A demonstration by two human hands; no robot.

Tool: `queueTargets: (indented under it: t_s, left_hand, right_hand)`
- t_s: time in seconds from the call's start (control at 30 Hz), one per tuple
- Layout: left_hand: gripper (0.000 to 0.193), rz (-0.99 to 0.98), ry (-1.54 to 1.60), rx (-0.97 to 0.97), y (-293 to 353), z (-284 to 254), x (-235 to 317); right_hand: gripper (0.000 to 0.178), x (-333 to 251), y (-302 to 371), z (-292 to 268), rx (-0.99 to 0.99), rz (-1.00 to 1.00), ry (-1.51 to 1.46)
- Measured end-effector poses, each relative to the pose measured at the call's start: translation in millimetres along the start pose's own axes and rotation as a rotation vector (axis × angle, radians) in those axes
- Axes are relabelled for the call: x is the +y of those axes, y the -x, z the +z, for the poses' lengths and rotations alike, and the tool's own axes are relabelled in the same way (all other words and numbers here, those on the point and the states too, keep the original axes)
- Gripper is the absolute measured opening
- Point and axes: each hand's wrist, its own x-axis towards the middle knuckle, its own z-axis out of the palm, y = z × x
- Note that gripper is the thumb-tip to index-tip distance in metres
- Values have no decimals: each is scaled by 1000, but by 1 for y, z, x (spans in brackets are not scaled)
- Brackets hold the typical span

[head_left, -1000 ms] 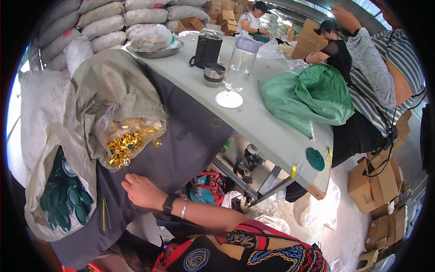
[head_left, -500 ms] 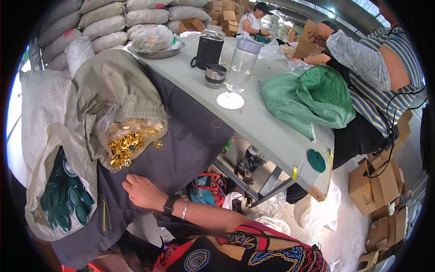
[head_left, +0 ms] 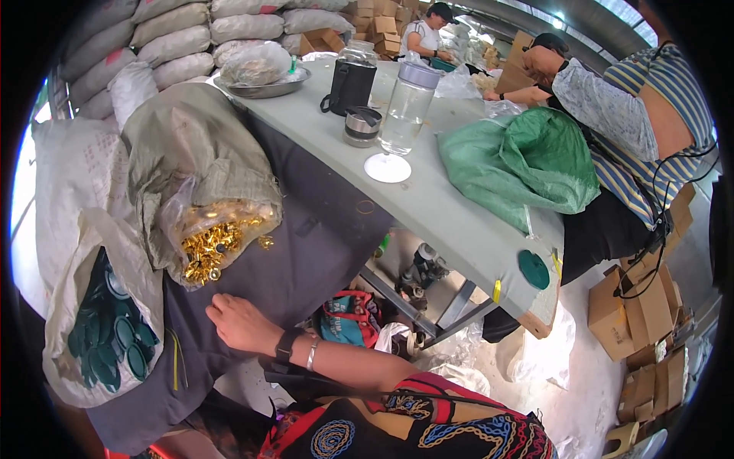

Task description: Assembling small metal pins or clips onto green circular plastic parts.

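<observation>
My right hand (head_left: 241,324) rests on the dark cloth (head_left: 306,252) over the table's near left part, its fingers curled and pressed together. Its fingertips are hidden, and whatever they may hold does not show. A dark band and a silver bracelet circle that wrist. Just beyond the hand, a grey-brown woven sack (head_left: 195,145) lies with its mouth toward me, spilling shiny gold-coloured small parts (head_left: 205,252). To its left, an open white sack (head_left: 57,359) holds many dark green oval pieces (head_left: 126,333). My left hand does not appear.
A clear bottle (head_left: 405,115), a black-sleeved jar (head_left: 353,84), a metal lid (head_left: 362,126) and a metal tray (head_left: 267,88) stand on the grey table. A green sack (head_left: 520,161) lies at right beside a co-worker in stripes (head_left: 650,107). Cardboard boxes (head_left: 631,314) stand on the floor.
My right hand and the sacks stay essentially in place. The striped co-worker's hands and forearms have shifted slightly at the upper right.
</observation>
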Motion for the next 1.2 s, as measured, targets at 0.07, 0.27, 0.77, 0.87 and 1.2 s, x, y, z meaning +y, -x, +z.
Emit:
queueTargets:
  t_s: [0.07, 0.27, 0.77, 0.87, 1.2]
  left_hand:
    - [12, -10, -4, 8, 0, 0, -1]
    - [12, -33, -19, 30, -2, 1, -5]
    - [13, -90, -43, 73, -4, 2, -13]
    - [13, -102, -51, 84, -3, 3, -15]
    - [13, -149, -72, 116, -7, 6, -13]
  right_hand:
    - [17, 1, 0, 1, -1, -2, 5]
    - [14, 1, -1, 0, -5, -2, 12]
    - [11, -1, 0, -1, 12, 0, -14]
    - [11, -1, -1, -2, 15, -4, 0]
    - [11, 0, -2, -4, 22, -6, -7]
